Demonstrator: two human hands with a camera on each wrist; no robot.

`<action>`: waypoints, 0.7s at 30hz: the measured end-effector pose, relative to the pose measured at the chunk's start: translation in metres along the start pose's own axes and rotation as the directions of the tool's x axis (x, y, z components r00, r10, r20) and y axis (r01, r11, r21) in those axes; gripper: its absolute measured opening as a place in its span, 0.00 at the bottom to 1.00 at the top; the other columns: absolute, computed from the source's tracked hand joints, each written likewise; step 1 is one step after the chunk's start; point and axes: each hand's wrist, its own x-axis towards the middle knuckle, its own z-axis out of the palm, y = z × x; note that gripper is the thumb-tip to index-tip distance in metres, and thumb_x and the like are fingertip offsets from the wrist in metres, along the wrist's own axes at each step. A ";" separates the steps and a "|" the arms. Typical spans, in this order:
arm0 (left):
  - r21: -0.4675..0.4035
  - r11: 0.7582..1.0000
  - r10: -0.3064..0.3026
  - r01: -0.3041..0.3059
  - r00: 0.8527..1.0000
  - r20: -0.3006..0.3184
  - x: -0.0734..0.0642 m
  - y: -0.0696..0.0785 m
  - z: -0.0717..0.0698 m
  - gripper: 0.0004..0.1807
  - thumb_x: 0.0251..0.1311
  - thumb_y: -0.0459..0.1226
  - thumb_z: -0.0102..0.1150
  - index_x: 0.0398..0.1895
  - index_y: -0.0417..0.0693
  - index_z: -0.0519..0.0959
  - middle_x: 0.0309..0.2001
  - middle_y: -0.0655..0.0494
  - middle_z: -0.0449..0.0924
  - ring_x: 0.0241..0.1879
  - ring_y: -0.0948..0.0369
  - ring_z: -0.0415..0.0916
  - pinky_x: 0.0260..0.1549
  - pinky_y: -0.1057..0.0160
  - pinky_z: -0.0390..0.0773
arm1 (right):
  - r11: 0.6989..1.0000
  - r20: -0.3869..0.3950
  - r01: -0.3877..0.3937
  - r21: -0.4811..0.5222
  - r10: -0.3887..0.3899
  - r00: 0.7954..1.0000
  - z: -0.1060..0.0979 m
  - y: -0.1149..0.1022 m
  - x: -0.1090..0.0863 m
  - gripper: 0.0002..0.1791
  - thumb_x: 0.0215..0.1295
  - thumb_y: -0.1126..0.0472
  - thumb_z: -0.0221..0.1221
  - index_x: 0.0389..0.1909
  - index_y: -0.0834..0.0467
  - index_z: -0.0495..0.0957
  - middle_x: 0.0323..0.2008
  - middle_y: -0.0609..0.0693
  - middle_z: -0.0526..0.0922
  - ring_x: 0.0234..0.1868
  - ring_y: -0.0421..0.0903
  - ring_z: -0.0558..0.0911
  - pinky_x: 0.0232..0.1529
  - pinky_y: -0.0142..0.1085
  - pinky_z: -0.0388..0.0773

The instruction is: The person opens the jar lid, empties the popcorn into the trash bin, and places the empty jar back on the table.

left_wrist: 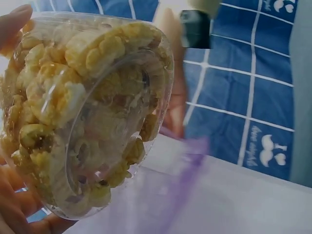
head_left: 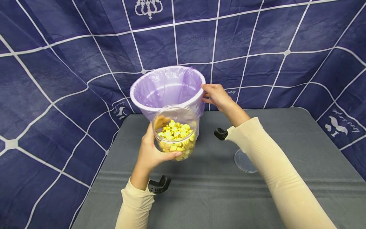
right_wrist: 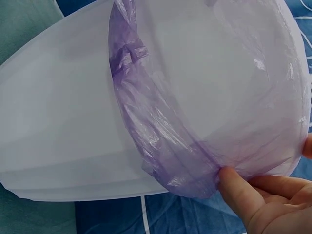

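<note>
Gripping the popcorn jar (head_left: pixel 178 141) on the bin's (right_wrist: pixel 63 112) near side, the left hand (head_left: pixel 150 156) is seemingly readying a pour, the right hand (head_left: pixel 218 97) pinching the liner (right_wrist: pixel 158 134) at right, with tipping likely needed next.

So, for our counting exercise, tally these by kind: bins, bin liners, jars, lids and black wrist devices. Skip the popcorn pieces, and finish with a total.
Bin: 1
Purple liner: 1
Clear jar: 1
Clear round lid: 1
Black wrist devices: 2
Total: 6
</note>
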 end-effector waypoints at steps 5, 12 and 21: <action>-0.058 0.996 0.064 -0.065 0.998 -0.027 0.019 0.009 -0.011 0.53 0.24 0.47 0.77 0.58 0.37 0.61 0.53 0.46 0.71 0.52 0.52 0.67 0.54 0.55 0.62 | 1.000 0.002 0.003 -0.001 -0.003 1.000 0.000 0.000 0.000 0.24 0.66 0.59 0.48 0.54 0.75 0.66 0.34 0.52 0.72 0.41 0.46 0.75 0.48 0.40 0.71; -0.050 0.993 0.107 -0.109 0.993 -0.046 0.047 0.019 -0.025 0.52 0.22 0.43 0.77 0.57 0.35 0.62 0.51 0.44 0.72 0.49 0.51 0.69 0.53 0.55 0.63 | 1.000 0.000 0.004 0.011 -0.004 1.000 0.000 0.000 0.000 0.24 0.66 0.59 0.49 0.54 0.75 0.65 0.33 0.51 0.72 0.38 0.44 0.75 0.49 0.40 0.71; -0.021 0.997 0.076 -0.078 0.993 -0.086 0.078 0.021 -0.038 0.50 0.21 0.32 0.77 0.56 0.37 0.63 0.50 0.44 0.71 0.49 0.53 0.68 0.51 0.58 0.64 | 1.000 0.006 0.001 -0.009 -0.001 1.000 -0.001 0.000 -0.001 0.24 0.66 0.58 0.48 0.55 0.73 0.66 0.37 0.53 0.71 0.45 0.47 0.74 0.49 0.39 0.71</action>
